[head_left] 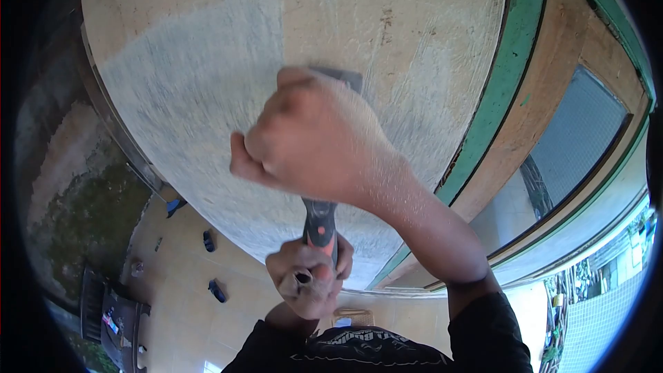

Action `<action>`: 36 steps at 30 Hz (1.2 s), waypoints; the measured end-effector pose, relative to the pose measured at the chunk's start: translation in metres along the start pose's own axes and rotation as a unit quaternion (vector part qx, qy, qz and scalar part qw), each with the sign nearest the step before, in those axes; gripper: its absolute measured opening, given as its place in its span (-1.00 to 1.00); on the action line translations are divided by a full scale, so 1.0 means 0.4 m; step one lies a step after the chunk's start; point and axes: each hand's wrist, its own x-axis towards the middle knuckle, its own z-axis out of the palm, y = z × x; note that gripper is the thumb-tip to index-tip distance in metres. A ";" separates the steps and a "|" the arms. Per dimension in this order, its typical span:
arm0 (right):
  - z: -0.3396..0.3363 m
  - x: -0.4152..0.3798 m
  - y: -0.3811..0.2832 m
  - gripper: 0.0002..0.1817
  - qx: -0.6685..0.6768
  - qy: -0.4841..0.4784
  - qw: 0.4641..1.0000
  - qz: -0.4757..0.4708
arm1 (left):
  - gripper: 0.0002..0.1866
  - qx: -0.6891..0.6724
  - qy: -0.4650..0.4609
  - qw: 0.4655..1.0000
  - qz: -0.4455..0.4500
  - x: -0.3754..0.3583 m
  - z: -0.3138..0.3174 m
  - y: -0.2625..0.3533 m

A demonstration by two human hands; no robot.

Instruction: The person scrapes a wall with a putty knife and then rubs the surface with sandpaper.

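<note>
My left hand (309,273) is wrapped round the black and red handle of a scraper (321,224), low in the middle of the view. Above it, my right hand (314,135) is closed over the upper part of the tool and hides most of it. A dark flat edge of the tool (345,78) shows past my right fingers, against the wall (207,76). The wall is beige with broad whitish-grey scraped patches. Pale dust covers my right wrist and forearm.
A green frame (504,83) and a wooden door or window with glass (577,138) stand at the right. Dark sandals (217,291) lie on the tiled floor (179,304) at lower left, near a dark bench (117,324). A mesh fence (594,324) is at lower right.
</note>
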 end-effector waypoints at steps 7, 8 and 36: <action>-0.003 -0.047 -0.024 -0.50 0.026 -0.039 0.998 0.035 | -0.90 -0.013 -0.015 0.999 -0.030 -0.034 0.005 -0.007; -0.009 -0.037 -0.015 -0.50 0.028 -0.040 0.998 0.035 | -0.90 -0.022 -0.013 0.999 -0.024 -0.021 0.002 -0.003; -0.022 -0.045 -0.035 -0.73 0.016 -0.104 0.993 0.058 | -0.86 0.036 -0.003 0.999 -0.020 -0.038 0.007 -0.007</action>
